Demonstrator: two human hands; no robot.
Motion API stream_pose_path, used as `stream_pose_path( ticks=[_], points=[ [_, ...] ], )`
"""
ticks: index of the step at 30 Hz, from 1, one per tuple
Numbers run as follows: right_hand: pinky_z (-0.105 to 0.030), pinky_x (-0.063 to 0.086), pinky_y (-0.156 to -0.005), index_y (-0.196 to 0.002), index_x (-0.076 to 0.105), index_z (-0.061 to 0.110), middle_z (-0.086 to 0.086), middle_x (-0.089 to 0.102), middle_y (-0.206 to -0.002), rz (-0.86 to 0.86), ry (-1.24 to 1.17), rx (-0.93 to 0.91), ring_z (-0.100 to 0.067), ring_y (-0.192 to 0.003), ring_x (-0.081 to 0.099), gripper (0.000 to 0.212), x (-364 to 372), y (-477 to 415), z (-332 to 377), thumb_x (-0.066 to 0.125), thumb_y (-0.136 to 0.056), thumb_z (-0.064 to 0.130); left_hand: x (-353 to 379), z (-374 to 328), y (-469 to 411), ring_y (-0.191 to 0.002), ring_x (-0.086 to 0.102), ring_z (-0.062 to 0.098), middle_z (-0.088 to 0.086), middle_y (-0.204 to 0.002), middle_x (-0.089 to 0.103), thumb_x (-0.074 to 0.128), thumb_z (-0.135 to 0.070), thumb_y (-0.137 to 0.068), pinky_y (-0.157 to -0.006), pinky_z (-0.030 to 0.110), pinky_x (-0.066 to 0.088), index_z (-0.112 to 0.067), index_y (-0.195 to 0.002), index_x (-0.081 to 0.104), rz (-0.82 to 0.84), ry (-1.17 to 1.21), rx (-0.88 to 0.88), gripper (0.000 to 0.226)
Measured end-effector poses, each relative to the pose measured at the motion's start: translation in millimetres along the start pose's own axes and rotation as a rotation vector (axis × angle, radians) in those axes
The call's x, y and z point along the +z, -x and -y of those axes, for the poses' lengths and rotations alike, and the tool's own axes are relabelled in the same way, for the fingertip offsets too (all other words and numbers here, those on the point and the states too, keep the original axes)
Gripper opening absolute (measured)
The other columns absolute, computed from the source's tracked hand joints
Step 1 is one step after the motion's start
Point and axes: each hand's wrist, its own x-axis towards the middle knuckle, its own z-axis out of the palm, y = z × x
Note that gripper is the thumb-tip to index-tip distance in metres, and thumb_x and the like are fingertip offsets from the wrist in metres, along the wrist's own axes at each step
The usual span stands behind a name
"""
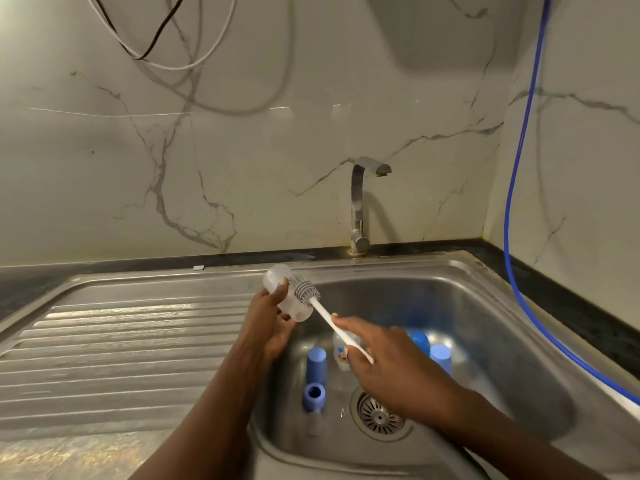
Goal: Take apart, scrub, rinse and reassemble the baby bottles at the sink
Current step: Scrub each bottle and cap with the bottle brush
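While left hand (pixel 270 323) grips the bottle (pixel 277 275), right hand (pixel 391 362) holds brush (pixel 306 291) against it.

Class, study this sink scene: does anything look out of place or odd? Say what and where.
A blue hose trails down the right wall and across the counter beside the sink, and loose black and white cables dangle over the backsplash, odd near water.

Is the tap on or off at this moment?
Off: no stream of water falls from the spout of the tap into the sink below it.
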Motion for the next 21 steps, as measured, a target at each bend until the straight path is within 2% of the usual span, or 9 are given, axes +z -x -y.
stream_pose_path(
  ticks=[2, 5, 7, 10, 12, 16, 17, 19, 21],
  points=[
    [-0.007, 0.04, -0.049, -0.136, 0.046, 0.044, 0.017, 0.05, -0.073, 0.002, 0.022, -0.013, 0.006, -0.059, 0.054, 0.046, 2, 3, 0, 0.044, -0.097, 0.02, 0, -3, 1, -0.096, 0.065, 0.029, 0.018, -0.107, 0.065, 0.052, -0.018, -0.1, -0.072, 0.037, 0.053, 0.001, -0.135, 0.048, -0.012, 0.026, -0.002, 0.04],
    [-0.01, 0.04, -0.06, -0.139, 0.04, 0.047, 0.006, 0.061, -0.096, -0.015, 0.078, -0.009, -0.004, -0.073, 0.053, 0.046, 3, -2, 0, 0.042, -0.099, 0.025, 4, -2, 3, -0.102, 0.064, 0.029, 0.02, -0.117, 0.064, 0.054, -0.019, -0.098, -0.078, 0.037, 0.053, 0.003, -0.138, 0.046, 0.005, 0.062, -0.002, 0.046],
    [-0.012, 0.041, -0.063, -0.14, 0.039, 0.047, 0.001, 0.063, -0.102, -0.042, 0.065, 0.0, -0.006, -0.076, 0.056, 0.046, 3, -8, 0, 0.043, -0.099, 0.026, 9, 1, 6, -0.111, 0.061, 0.033, 0.023, -0.129, 0.059, 0.058, -0.021, -0.093, -0.084, 0.039, 0.054, 0.001, -0.14, 0.045, 0.047, 0.066, -0.007, 0.054],
    [-0.018, 0.044, -0.05, -0.135, 0.045, 0.045, 0.003, 0.062, -0.09, -0.095, -0.026, 0.008, -0.003, -0.056, 0.056, 0.042, -7, -19, 2, 0.046, -0.099, 0.025, 17, 5, 12, -0.115, 0.062, 0.037, 0.027, -0.132, 0.057, 0.059, -0.02, -0.091, -0.091, 0.044, 0.056, 0.0, -0.14, 0.044, 0.176, 0.076, -0.071, 0.054],
    [-0.022, 0.044, -0.038, -0.133, 0.046, 0.045, 0.006, 0.059, -0.08, -0.106, -0.13, 0.045, 0.002, -0.043, 0.055, 0.041, -15, -25, 2, 0.047, -0.099, 0.024, 21, 10, 15, -0.116, 0.062, 0.037, 0.027, -0.13, 0.059, 0.056, -0.022, -0.094, -0.098, 0.044, 0.052, 0.001, -0.138, 0.047, 0.277, 0.056, -0.16, 0.05],
    [-0.02, 0.042, -0.037, -0.142, 0.04, 0.041, 0.01, 0.053, -0.075, -0.076, -0.191, 0.078, 0.002, -0.037, 0.052, 0.046, -21, -25, -1, 0.048, -0.1, 0.024, 25, 22, 15, -0.119, 0.061, 0.036, 0.021, -0.123, 0.067, 0.062, -0.033, -0.09, -0.107, 0.048, 0.045, -0.003, -0.13, 0.056, 0.297, -0.157, -0.195, 0.051],
    [-0.021, 0.043, -0.037, -0.142, 0.04, 0.042, 0.01, 0.053, -0.076, -0.071, -0.191, 0.074, 0.001, -0.037, 0.053, 0.046, -20, -24, -1, 0.047, -0.101, 0.024, 25, 23, 15, -0.117, 0.063, 0.035, 0.019, -0.118, 0.069, 0.065, -0.033, -0.086, -0.105, 0.048, 0.047, -0.005, -0.129, 0.057, 0.28, -0.21, -0.174, 0.052],
    [-0.02, 0.043, -0.037, -0.14, 0.04, 0.046, 0.005, 0.056, -0.083, -0.069, -0.164, 0.069, -0.002, -0.042, 0.054, 0.045, -18, -21, 0, 0.046, -0.1, 0.027, 25, 22, 14, -0.105, 0.069, 0.031, 0.015, -0.108, 0.074, 0.069, -0.028, -0.079, -0.09, 0.044, 0.056, -0.004, -0.129, 0.056, 0.223, -0.222, -0.112, 0.057],
    [-0.02, 0.042, -0.04, -0.14, 0.039, 0.048, -0.004, 0.059, -0.092, -0.083, -0.099, 0.059, -0.004, -0.053, 0.052, 0.045, -17, -20, -1, 0.045, -0.1, 0.029, 20, 15, 12, -0.101, 0.07, 0.03, 0.016, -0.111, 0.072, 0.07, -0.023, -0.077, -0.078, 0.038, 0.058, -0.004, -0.132, 0.053, 0.155, -0.168, -0.071, 0.061]
  ],
)
